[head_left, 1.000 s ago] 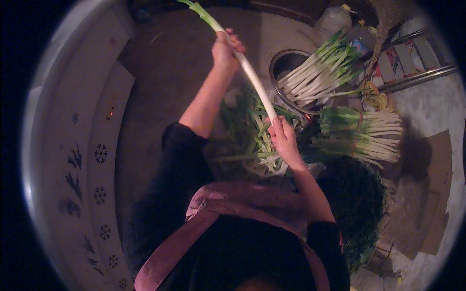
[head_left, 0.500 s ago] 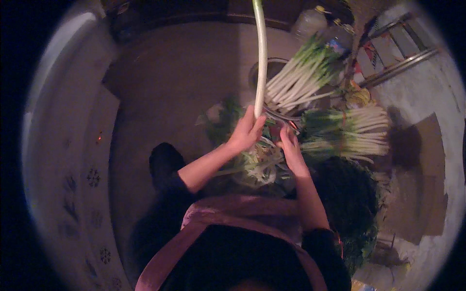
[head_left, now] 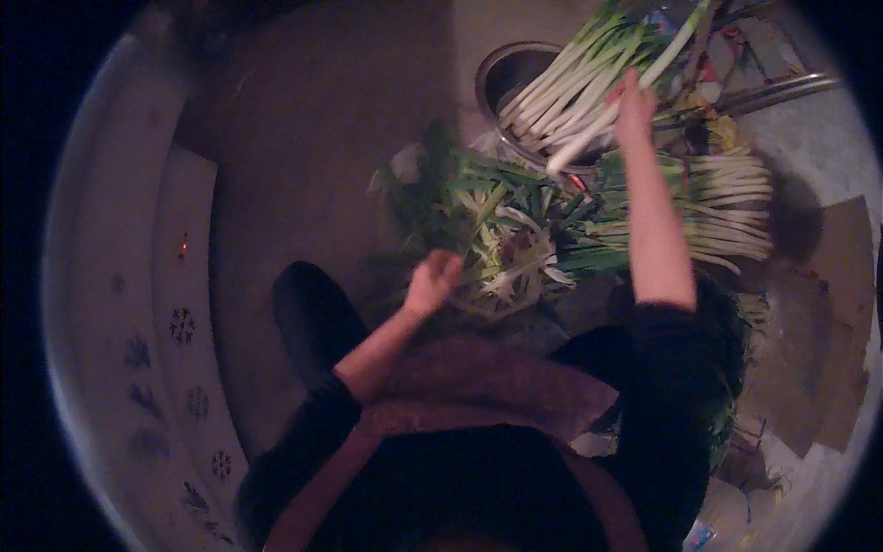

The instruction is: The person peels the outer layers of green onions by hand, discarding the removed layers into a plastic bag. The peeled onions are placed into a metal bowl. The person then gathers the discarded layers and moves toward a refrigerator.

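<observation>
My right hand (head_left: 635,103) is stretched forward and grips a long white leek stalk (head_left: 589,136) over the round metal basin (head_left: 501,69). Several cleaned leeks (head_left: 570,87) lie across that basin, white ends toward me. My left hand (head_left: 432,281) hovers lower, fingers loosely curled, holding nothing, just beside a heap of green leaves and trimmings (head_left: 501,239). A second row of leeks (head_left: 727,202) lies on the floor to the right of my right forearm.
A white tiled ledge with dark flower patterns (head_left: 175,368) curves along the left. Flattened cardboard (head_left: 828,304) lies on the right. A metal rod (head_left: 773,87) and coloured clutter sit at the upper right. More dark greens (head_left: 736,405) lie by my right side.
The leek stalk went from my left hand to my right, which has carried it out over the basin. My left hand has let go and dropped back toward the trimmings.
</observation>
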`<state>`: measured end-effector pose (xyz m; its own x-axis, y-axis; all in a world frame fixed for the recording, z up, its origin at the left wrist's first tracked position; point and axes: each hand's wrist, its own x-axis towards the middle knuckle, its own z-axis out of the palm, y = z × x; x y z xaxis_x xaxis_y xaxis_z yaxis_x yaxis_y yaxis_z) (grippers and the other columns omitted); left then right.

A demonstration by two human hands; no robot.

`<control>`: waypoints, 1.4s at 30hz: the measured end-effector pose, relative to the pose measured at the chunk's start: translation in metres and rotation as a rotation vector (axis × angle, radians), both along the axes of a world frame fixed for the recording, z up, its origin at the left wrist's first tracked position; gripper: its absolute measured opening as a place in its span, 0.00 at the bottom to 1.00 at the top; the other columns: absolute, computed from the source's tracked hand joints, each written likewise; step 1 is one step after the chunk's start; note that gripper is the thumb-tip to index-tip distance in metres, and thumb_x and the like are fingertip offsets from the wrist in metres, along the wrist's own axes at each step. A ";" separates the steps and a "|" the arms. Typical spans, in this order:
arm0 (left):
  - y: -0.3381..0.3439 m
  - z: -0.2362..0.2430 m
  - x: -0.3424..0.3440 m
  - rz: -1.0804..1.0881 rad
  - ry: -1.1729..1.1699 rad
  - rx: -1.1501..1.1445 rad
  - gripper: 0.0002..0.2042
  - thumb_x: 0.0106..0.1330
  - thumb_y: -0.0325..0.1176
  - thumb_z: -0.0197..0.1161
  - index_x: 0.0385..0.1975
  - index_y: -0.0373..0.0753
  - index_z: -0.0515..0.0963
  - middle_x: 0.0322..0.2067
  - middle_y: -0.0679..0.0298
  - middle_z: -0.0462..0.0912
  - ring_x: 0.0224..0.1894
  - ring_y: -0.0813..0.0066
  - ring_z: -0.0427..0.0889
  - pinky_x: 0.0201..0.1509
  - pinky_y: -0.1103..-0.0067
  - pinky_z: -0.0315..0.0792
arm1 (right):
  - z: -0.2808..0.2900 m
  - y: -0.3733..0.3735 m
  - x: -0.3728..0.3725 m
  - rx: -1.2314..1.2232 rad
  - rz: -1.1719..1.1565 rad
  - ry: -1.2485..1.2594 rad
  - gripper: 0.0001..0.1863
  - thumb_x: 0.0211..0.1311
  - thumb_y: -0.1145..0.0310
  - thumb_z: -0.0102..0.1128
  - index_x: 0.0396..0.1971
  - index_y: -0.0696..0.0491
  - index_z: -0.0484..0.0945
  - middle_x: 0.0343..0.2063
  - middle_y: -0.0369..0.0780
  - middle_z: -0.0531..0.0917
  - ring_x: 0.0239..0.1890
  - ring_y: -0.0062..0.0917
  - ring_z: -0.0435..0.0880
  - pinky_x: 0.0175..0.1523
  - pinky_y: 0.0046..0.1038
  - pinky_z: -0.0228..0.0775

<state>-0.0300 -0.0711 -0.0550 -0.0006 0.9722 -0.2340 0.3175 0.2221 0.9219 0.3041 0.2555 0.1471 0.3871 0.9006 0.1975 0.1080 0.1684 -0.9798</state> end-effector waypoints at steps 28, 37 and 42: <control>-0.144 -0.160 -0.092 0.316 0.531 -0.332 0.25 0.68 0.41 0.62 0.61 0.35 0.68 0.55 0.51 0.75 0.57 0.57 0.76 0.61 0.64 0.71 | -0.344 -0.365 0.187 -0.535 -0.282 0.723 0.22 0.71 0.55 0.57 0.55 0.56 0.78 0.52 0.45 0.82 0.51 0.31 0.81 0.54 0.33 0.77; -0.210 -0.194 -0.023 0.265 0.808 -0.715 0.26 0.62 0.49 0.65 0.50 0.32 0.79 0.49 0.44 0.82 0.54 0.43 0.80 0.58 0.58 0.73 | -0.335 -0.395 0.227 -0.751 -0.105 -0.319 0.20 0.72 0.61 0.60 0.55 0.59 0.76 0.48 0.40 0.83 0.44 0.24 0.83 0.45 0.27 0.79; -0.184 -0.130 -0.027 0.008 0.710 -0.791 0.28 0.66 0.57 0.61 0.49 0.36 0.82 0.44 0.45 0.85 0.54 0.46 0.81 0.61 0.61 0.72 | -0.297 -0.353 0.184 -0.650 -0.241 0.023 0.25 0.69 0.56 0.63 0.56 0.60 0.78 0.47 0.42 0.85 0.47 0.31 0.83 0.53 0.33 0.76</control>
<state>-0.0570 -0.2547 -0.1854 -0.3911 0.5431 -0.7430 0.7218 0.6819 0.1185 0.4883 -0.0979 -0.1497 0.5890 0.7215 -0.3640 0.0464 -0.4799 -0.8761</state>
